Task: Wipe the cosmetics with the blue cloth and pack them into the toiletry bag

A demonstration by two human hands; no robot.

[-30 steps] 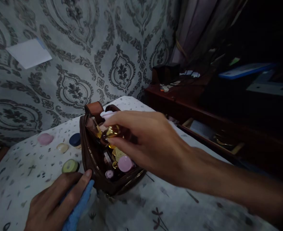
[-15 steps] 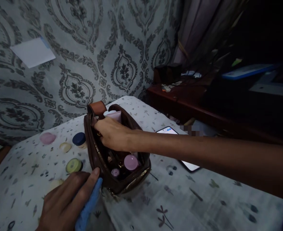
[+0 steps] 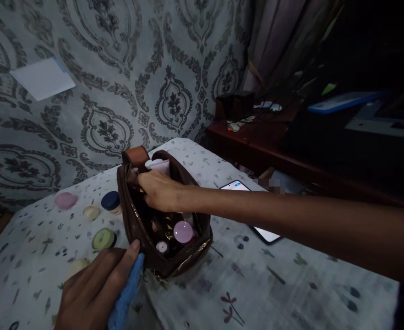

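Note:
A brown zip pouch [image 3: 184, 262] stands open on the flowered tablecloth [image 3: 257, 288]. Inside it I see a pink round cap [image 3: 183, 231], a smaller pink cap [image 3: 161, 246] and a pale pink tube [image 3: 160, 165] at the far end. My right hand [image 3: 159, 190] reaches into the pouch's far end with its fingers curled down inside; what they hold is hidden. My left hand [image 3: 95, 288] rests on the table at the pouch's near corner, closed on a blue cloth [image 3: 124, 298], its thumb touching the pouch.
Small jars stand left of the pouch: a pink one [image 3: 65, 200], a cream one [image 3: 91, 212], a navy-lidded one [image 3: 110, 200] and a green one [image 3: 103, 239]. A lit phone [image 3: 265, 233] lies behind my right forearm. A dark wooden cabinet [image 3: 257, 142] stands at the right.
My right hand, which held an amber bottle above the pouch, has gone down into the pouch's far end and the bottle is out of sight. The left hand stays put.

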